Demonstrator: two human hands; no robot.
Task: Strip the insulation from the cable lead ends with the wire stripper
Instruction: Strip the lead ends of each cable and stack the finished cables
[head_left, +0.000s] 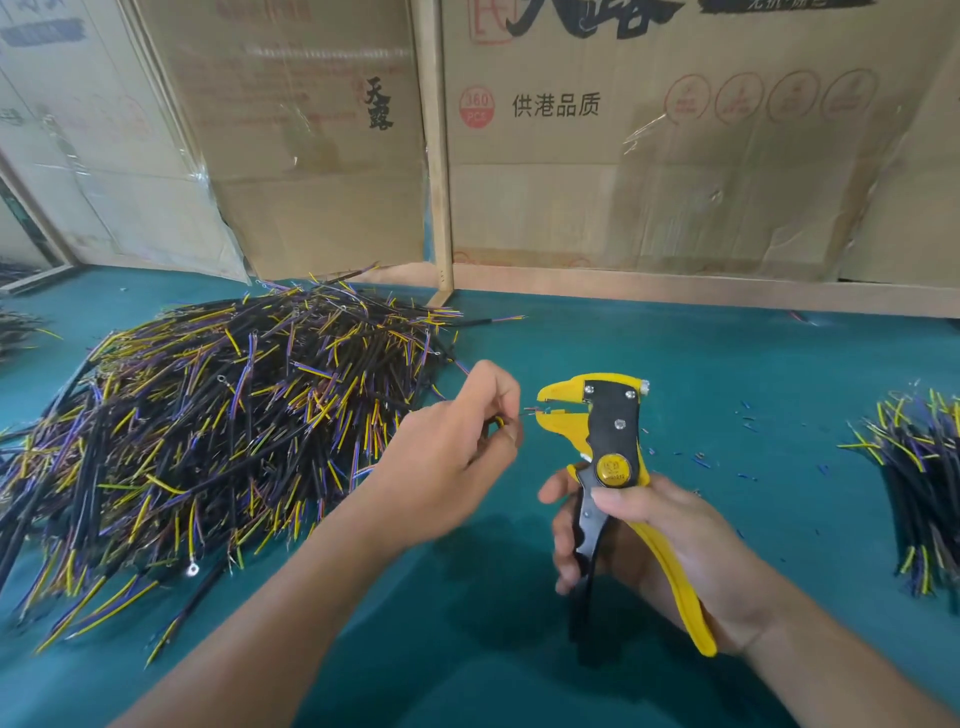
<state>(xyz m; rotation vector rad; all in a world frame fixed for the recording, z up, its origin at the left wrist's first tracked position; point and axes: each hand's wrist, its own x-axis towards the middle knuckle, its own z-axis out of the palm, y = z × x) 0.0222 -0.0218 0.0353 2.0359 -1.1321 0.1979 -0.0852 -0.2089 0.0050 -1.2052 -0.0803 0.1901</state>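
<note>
- Wire stripper (615, 441): yellow-and-black plastic over metal, beak-shaped jaws parted, pointing to 9 o'clock.
- Right hand (654, 545): fingers curled round both handles.
- Left hand (457, 447): fingers pinching a thin cable lead (527, 412), tip at the jaws.
- Cable heap (218, 415): glossy black, yellow, purple strands at 9 o'clock on the teal felt desk (675, 353).

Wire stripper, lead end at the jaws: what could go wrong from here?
1. The left hand pinches the lead right beside the wire stripper jaws, so a squeeze could nip the fingertips.
2. Only the lead's tip seems to be between the jaws, so the strip may come out short or slip.
3. Cut insulation bits lie scattered on the green mat close to the right-side cable bundle and could get mixed in.
</note>
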